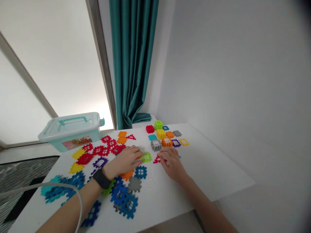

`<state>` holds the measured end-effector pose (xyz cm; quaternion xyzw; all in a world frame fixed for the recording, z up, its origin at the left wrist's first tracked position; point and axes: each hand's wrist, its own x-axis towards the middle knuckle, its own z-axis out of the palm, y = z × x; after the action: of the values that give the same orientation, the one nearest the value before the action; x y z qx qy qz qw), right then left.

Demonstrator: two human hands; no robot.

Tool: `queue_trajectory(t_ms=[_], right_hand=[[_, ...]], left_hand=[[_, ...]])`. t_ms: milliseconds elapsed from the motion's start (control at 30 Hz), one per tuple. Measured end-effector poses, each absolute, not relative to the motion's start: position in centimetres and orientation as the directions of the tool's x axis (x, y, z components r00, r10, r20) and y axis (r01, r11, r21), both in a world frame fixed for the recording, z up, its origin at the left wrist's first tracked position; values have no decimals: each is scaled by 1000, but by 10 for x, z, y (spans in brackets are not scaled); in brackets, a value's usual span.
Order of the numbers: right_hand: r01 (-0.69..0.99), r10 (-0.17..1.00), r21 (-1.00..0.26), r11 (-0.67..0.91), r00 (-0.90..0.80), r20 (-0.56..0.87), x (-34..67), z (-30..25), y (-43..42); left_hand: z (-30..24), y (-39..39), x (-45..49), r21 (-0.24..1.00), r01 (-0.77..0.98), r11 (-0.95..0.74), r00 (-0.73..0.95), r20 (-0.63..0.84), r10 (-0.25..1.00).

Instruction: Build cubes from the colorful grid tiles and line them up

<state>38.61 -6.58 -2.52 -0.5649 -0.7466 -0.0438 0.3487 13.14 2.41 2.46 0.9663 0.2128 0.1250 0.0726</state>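
Observation:
My left hand (123,160) lies palm down on the white table, its fingertips over a small orange piece (139,157) and next to a lime-green waffle block (146,157). A red plastic piece (157,159) sits just left of the fingertips of my right hand (172,163), which rests with nothing visible in it. Red interlocking tiles (102,150) spread out beyond my left hand. A heap of blue tiles (123,200) lies nearer me, beside a grey tile (134,184). Small assembled cubes, including a grey one (155,145), stand at the far side.
The white table (213,168) ends at a wall on the right. A translucent aqua-lidded plastic box (70,127) stands beyond its far left corner. A pale cable (58,185) arcs over the lower left. A teal curtain (131,64) hangs behind.

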Motion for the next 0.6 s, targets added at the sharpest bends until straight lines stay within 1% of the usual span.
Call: queue_trajectory(t_ms=[133,333,467,600], right_hand=[[852,814,-315,418,-198,547,357,-13,-50],[863,850,-214,458,-355,388,325,-2,-31],[848,850,-183,497,-434,298,314,1,-22],[840,835,-137,526,-477,275,308,2,-12]], left_hand=[[28,25,104,219,434,-874,839,256,481],[25,23,76,278,507,-816,772,274,573],[19,22,70,278,517,-810,761,283,583],[12,23,67,279,524,-805,744,311,592]])
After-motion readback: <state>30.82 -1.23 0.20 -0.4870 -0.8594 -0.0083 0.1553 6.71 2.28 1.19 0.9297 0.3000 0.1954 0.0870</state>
